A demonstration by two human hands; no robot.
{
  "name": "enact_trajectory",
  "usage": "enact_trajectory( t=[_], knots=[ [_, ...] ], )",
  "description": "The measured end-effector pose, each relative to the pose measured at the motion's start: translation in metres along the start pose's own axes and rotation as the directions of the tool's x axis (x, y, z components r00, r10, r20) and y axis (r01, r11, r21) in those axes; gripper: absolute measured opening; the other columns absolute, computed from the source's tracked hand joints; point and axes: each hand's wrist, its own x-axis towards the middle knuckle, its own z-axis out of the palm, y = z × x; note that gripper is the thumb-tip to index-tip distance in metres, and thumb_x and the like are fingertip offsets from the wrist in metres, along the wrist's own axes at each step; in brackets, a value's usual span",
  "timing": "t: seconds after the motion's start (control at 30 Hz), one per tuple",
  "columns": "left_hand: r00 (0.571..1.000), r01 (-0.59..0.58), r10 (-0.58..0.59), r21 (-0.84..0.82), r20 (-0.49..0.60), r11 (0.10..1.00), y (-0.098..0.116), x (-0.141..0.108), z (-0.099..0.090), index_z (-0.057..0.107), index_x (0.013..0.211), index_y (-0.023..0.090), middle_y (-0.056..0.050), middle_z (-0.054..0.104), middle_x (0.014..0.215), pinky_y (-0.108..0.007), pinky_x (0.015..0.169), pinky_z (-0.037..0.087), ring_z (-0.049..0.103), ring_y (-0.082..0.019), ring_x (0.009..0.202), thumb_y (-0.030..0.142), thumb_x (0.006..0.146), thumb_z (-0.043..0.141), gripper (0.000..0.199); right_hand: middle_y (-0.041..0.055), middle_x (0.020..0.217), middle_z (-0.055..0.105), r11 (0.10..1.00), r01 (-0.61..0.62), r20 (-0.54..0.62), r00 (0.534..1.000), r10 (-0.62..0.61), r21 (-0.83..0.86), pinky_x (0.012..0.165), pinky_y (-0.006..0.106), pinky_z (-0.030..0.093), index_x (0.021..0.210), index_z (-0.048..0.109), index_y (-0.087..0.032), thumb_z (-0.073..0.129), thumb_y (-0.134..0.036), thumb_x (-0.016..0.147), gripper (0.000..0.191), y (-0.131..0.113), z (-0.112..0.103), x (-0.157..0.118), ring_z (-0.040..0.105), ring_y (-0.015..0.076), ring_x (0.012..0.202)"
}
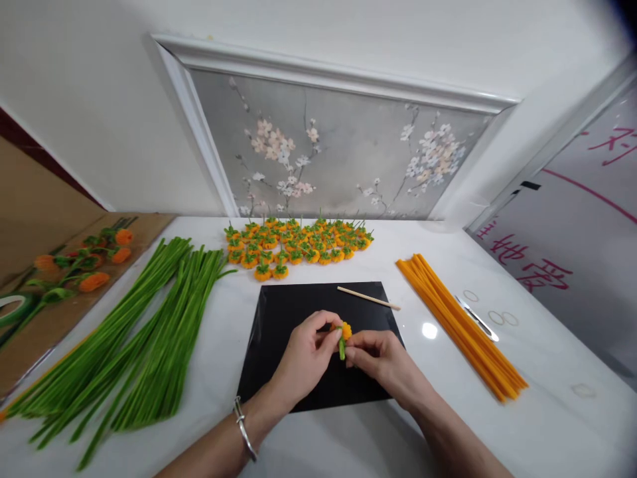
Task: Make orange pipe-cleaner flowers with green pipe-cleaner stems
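A small orange pipe-cleaner flower (347, 328) with a short green pipe-cleaner piece (342, 350) hanging from it is held over a black mat (283, 312). My left hand (313, 345) pinches the flower between thumb and fingers from the left side. From the right, my right hand (381, 358) is closed in a pinch at the flower's lower edge, right beside the green piece; its exact grip point is partly hidden by the fingers. A thin wooden stick (368, 297) lies across the mat's upper right part, beyond both hands.
Many orange flower heads with green tops (298, 242) stand grouped behind the mat. Green pipe cleaners (164, 345) spread at left, orange pipe cleaners (458, 325) at right, beside tweezers (478, 320). Finished-looking flowers (94, 282) and green tape (20, 309) rest far left.
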Motion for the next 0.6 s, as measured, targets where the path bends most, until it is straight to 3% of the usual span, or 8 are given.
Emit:
enact_trajectory(
  t=[0.17,0.33,0.47,0.6],
  knots=[
    [0.996,0.069,-0.061,-0.122,0.066,0.990,0.004,0.001,-0.004,0.057,0.082,0.016,0.003,0.056,0.072,-0.017,0.056,0.047,0.053,-0.007,0.058,0.024,0.083,0.058,0.008,-0.0025,0.060,0.054,0.986,-0.037,-0.006,0.999,0.038,0.163,0.048,0.022,0.021,0.070,0.062,-0.015,0.062,-0.037,0.080,0.023,-0.001,-0.007,-0.002,0.033,0.0075,0.052],
    [0.996,0.082,-0.078,-0.092,0.050,0.992,0.003,0.001,-0.003,0.058,0.084,0.016,0.001,0.059,0.074,-0.018,0.055,0.046,0.054,-0.008,0.059,0.024,0.083,0.056,0.008,-0.0015,0.065,0.055,0.997,0.030,-0.028,0.999,-0.028,0.071,0.054,0.022,0.029,0.073,0.063,-0.015,0.060,-0.034,0.082,0.021,-0.003,-0.009,-0.004,0.040,0.0094,0.058],
    [0.999,-0.044,0.045,0.061,-0.010,0.997,-0.003,0.002,-0.001,0.061,0.085,0.016,-0.001,0.061,0.080,-0.021,0.061,0.047,0.058,-0.012,0.067,0.021,0.085,0.053,0.009,-0.0004,0.069,0.059,0.999,0.049,0.029,0.998,-0.049,-0.003,0.059,0.023,0.035,0.078,0.068,-0.015,0.061,-0.028,0.080,0.014,-0.006,-0.005,-0.006,0.047,0.0113,0.064],
    [0.982,-0.184,0.190,0.176,-0.018,0.967,-0.006,0.000,-0.001,0.062,0.081,0.017,-0.002,0.061,0.085,-0.024,0.068,0.047,0.059,-0.013,0.076,0.016,0.086,0.051,0.013,-0.0011,0.066,0.058,1.000,0.015,-0.010,1.000,-0.015,0.006,0.057,0.023,0.035,0.075,0.069,-0.016,0.063,-0.025,0.076,0.012,-0.004,-0.002,-0.004,0.047,0.0110,0.061]
  ],
)
